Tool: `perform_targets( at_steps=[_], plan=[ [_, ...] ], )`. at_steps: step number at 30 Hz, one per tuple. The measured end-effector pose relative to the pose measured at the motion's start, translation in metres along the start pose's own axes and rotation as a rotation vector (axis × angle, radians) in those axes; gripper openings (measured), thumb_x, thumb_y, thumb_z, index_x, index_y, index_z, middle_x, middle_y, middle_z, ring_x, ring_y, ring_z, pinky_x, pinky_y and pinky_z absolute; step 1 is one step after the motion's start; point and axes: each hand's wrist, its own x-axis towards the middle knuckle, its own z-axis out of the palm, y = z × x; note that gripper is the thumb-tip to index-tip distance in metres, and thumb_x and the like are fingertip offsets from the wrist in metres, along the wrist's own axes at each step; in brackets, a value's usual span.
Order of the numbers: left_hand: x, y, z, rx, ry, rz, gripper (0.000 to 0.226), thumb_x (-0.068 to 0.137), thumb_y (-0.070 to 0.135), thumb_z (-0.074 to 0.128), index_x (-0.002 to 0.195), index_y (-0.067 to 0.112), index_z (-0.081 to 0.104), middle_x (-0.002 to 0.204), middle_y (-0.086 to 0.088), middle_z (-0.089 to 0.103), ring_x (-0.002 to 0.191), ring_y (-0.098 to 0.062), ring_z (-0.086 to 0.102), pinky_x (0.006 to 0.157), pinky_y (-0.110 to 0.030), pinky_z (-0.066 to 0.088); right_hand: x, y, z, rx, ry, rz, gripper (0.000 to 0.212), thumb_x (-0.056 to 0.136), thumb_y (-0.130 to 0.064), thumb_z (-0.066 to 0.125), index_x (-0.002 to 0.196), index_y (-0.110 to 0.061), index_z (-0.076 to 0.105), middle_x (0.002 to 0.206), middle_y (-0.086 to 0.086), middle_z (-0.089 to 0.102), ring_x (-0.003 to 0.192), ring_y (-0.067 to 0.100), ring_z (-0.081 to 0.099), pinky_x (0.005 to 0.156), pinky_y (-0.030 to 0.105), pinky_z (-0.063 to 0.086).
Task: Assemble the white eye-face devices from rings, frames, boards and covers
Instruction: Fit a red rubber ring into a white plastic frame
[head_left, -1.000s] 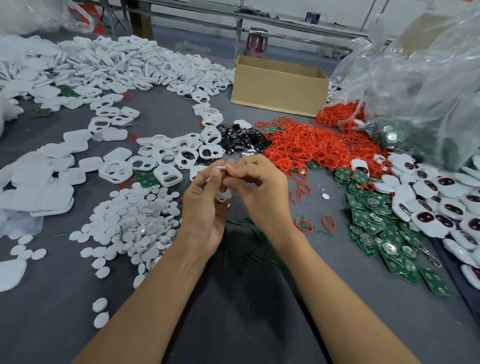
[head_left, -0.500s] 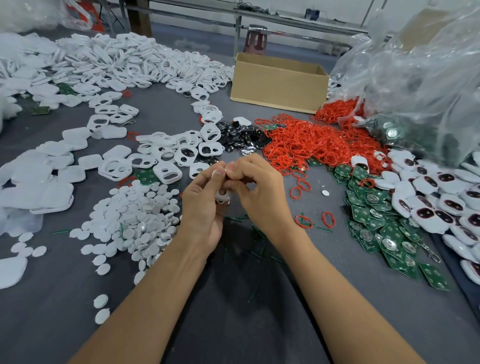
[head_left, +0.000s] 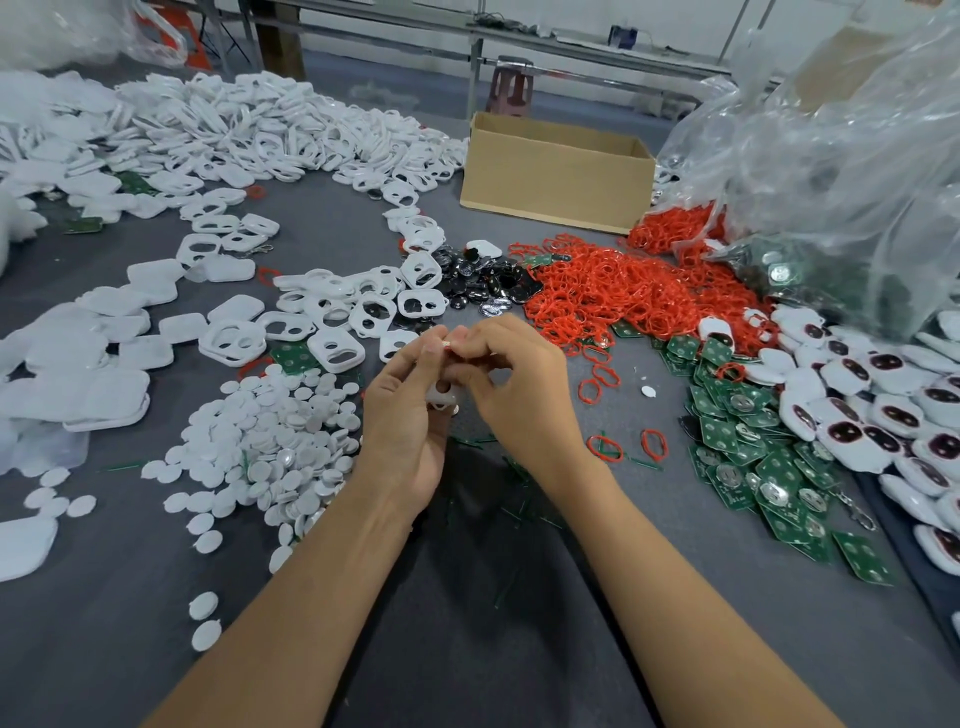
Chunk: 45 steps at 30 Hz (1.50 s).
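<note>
My left hand (head_left: 402, 415) grips a white frame (head_left: 442, 397) above the middle of the grey table; only its lower edge with one hole shows between my palms. My right hand (head_left: 517, 382) meets it from the right, fingertips pinching at the frame's top edge, where a trace of red shows. Loose white frames (head_left: 332, 345) lie just behind my hands. A heap of red rings (head_left: 613, 299) sits behind and right. Green boards (head_left: 748, 457) spread at the right, beside finished white eye-face devices (head_left: 852, 436).
White round discs (head_left: 270, 441) are piled at the left. White covers (head_left: 78, 374) are stacked at the far left. Dark shiny lenses (head_left: 483, 283) lie behind the frames. A cardboard box (head_left: 556, 176) and clear plastic bags (head_left: 831, 171) stand at the back right.
Both hands stay together on the white frame with small finger shifts. The view has tilted slightly, so the hands sit a little lower and closer.
</note>
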Motion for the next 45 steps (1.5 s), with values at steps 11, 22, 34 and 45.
perform_targets(
  at_steps=[11, 22, 34, 45],
  plan=[
    [0.0001, -0.0001, 0.0038, 0.002, -0.047, 0.035, 0.018, 0.097, 0.007, 0.048, 0.105, 0.011, 0.063, 0.101, -0.003, 0.068, 0.09, -0.013, 0.063, 0.07, -0.019, 0.054, 0.003, -0.0008, -0.0021, -0.051, 0.02, 0.097, 0.005, 0.077, 0.001, 0.073, 0.082, -0.001, 0.072, 0.085, 0.006, 0.068, 0.077, 0.017, 0.065, 0.071, 0.036, 0.054],
    [-0.0017, -0.0035, 0.0059, 0.036, -0.019, 0.069, 0.02, 0.099, 0.003, 0.046, 0.103, 0.011, 0.063, 0.108, -0.007, 0.068, 0.093, -0.014, 0.064, 0.068, -0.015, 0.055, 0.0, -0.0015, 0.0004, 0.206, 0.061, 0.284, 0.01, 0.076, 0.015, 0.068, 0.079, 0.006, 0.069, 0.085, 0.0, 0.065, 0.08, 0.001, 0.062, 0.077, 0.021, 0.051],
    [-0.0002, -0.0043, 0.0041, 0.077, -0.002, 0.101, 0.017, 0.099, 0.01, 0.049, 0.101, 0.013, 0.066, 0.111, -0.006, 0.07, 0.094, -0.011, 0.066, 0.066, -0.02, 0.056, 0.0003, -0.0051, -0.0038, -0.127, 0.195, 0.121, 0.007, 0.081, -0.009, 0.068, 0.078, -0.015, 0.069, 0.072, -0.007, 0.069, 0.064, 0.011, 0.061, 0.062, 0.035, 0.051],
    [0.0004, -0.0046, 0.0039, 0.074, -0.057, 0.086, 0.023, 0.102, 0.01, 0.043, 0.106, 0.015, 0.065, 0.1, 0.0, 0.072, 0.09, -0.01, 0.067, 0.068, -0.02, 0.057, 0.0012, -0.0082, -0.0006, -0.147, 0.121, 0.131, 0.003, 0.081, -0.009, 0.068, 0.079, -0.01, 0.07, 0.076, -0.001, 0.071, 0.07, 0.02, 0.063, 0.067, 0.043, 0.051]
  ],
)
